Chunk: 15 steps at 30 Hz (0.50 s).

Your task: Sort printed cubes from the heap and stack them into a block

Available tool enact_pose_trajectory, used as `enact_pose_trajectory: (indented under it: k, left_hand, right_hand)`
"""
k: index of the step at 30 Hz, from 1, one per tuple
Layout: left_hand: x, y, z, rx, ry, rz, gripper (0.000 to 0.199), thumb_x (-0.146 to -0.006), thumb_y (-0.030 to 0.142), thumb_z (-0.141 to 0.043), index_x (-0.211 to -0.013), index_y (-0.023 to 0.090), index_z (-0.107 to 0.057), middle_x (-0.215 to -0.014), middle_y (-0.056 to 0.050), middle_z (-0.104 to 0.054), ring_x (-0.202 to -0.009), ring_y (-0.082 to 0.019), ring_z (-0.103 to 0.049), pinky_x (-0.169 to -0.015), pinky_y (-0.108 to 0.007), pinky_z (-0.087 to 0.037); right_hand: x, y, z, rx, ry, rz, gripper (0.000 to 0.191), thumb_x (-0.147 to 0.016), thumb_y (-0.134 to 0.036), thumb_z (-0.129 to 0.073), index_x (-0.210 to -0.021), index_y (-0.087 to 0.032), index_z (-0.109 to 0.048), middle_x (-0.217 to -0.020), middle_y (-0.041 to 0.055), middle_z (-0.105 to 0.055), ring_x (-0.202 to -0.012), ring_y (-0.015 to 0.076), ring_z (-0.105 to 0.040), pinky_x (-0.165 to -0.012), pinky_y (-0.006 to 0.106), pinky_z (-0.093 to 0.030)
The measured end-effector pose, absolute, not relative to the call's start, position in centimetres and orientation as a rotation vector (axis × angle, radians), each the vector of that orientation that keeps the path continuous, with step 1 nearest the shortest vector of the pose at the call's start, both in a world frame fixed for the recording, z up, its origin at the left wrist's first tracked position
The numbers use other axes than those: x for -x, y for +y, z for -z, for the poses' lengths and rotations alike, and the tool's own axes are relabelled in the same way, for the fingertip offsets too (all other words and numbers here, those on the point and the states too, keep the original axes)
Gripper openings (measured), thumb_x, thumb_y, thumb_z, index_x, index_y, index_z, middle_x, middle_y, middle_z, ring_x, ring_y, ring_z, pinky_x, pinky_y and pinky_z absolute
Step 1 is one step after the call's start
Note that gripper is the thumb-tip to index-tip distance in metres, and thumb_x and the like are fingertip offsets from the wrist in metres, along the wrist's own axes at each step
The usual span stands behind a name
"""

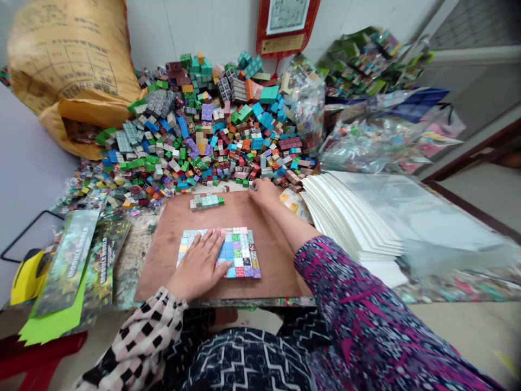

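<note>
Left hand (199,269) is laid flat with the fingers loosely spread, palm down on the block mosaic (240,252), which sits on a brown board (277,274) right in front of the person. Right hand (262,193) is up at the board's far edge by the big heap of colorful blocks (220,130), fingers kinda curled, and honestly can't tell if there's a block in them. Small block cluster (207,202) is on the board too, just beyond the mosaic. Stack of white sheets (354,217) is off to the right, printed cards (73,255) on the left, big yellow sack (77,54) behind those.
</note>
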<state>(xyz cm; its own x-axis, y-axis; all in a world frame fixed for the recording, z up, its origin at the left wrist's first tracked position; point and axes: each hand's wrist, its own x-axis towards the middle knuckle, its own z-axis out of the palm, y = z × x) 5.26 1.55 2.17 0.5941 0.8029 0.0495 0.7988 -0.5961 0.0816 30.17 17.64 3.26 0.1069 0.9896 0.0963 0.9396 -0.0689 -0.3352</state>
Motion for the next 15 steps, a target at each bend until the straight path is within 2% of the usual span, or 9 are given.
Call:
enact_pose_trajectory:
  k: [3, 6, 10, 15]
  left_hand:
    - [-5.3, 1.6, -2.3, -2.738, 1.382, -0.139, 0.073, -0.098, 0.063, -0.02, -0.151, 0.014, -0.029, -0.157, -0.012, -0.031, -0.147, -0.027, -0.027, -0.123, -0.049, -0.024]
    - [-5.3, 1.5, -2.5, -2.725, 1.367, -0.123, 0.072, -0.098, 0.062, -0.02, -0.152, 0.014, -0.028, -0.158, -0.011, -0.029, -0.148, -0.026, -0.026, -0.123, -0.049, -0.021]
    - [-5.3, 1.6, -2.6, -2.72, 1.348, -0.126, 0.075, -0.097, 0.064, -0.018, -0.152, 0.013, -0.028, -0.158, -0.012, -0.029, -0.148, -0.027, -0.026, -0.122, -0.051, -0.023]
    - [-5.3, 1.7, -2.2, -2.737, 1.378, -0.119, 0.079, -0.096, 0.066, -0.014, -0.152, 0.012, -0.028, -0.158, -0.012, -0.029, -0.148, -0.028, -0.026, -0.122, -0.051, -0.024]
  right_hand:
    - [-29.7, 13.8, -3.4, 1.824, -1.794, -0.331, 0.039, -0.086, -0.031, -0.058, -0.121, -0.013, -0.059, -0.115, 0.0139, -0.062, -0.103, 0.0246, -0.061, -0.091, 0.037, -0.049]
    - [-29.9, 7.7, -2.6, 1.468, -1.711, -0.643, 0.041, -0.081, -0.032, -0.065, -0.119, -0.016, -0.059, -0.11, 0.01, -0.066, -0.098, 0.0228, -0.063, -0.087, 0.038, -0.052]
    - [-31.1, 0.3, -2.1, 1.364, -1.799, -0.826, 0.038, -0.083, -0.035, -0.065, -0.118, -0.023, -0.061, -0.11, 0.0091, -0.067, -0.097, 0.0245, -0.065, -0.084, 0.041, -0.055]
    - [-30.7, -3.1, -2.8, 1.278, -2.077, -0.813, 0.043, -0.088, -0.027, -0.058, -0.131, -0.021, -0.055, -0.12, 0.0132, -0.064, -0.112, 0.0291, -0.059, -0.098, 0.048, -0.05]
